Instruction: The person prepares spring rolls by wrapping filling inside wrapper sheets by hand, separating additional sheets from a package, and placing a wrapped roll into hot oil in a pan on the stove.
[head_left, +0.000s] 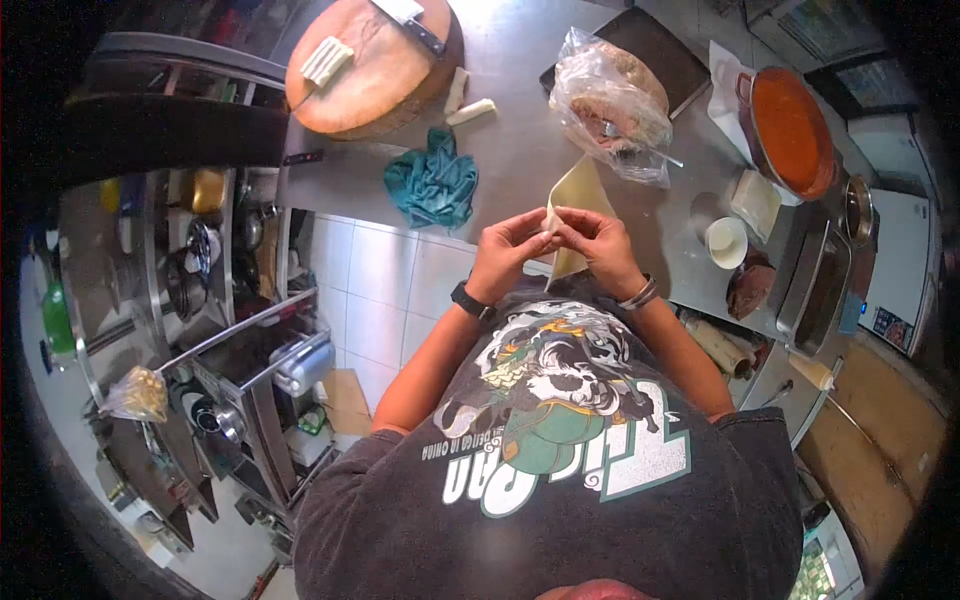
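A thin, pale yellow sheet [582, 188], soft-looking and slightly curled, hangs upright before my chest at the steel table's near edge. My left hand [500, 255], with a black watch on the wrist, is closed, its thumb and fingertips pinching the sheet's left edge. Close against it, my right hand [603, 243] pinches the same edge with bent fingers. Both sets of fingertips meet at a small folded or gathered bit of the sheet. What the sheet is made of cannot be told.
On the steel table [520, 140] are a round chopping board [370, 80] with white sticks and a cleaver [412, 22], a teal cloth [435, 182], a plastic bag of food [612, 100], a white cup [726, 243] and a pot of red sauce [792, 132]. Shelving stands left.
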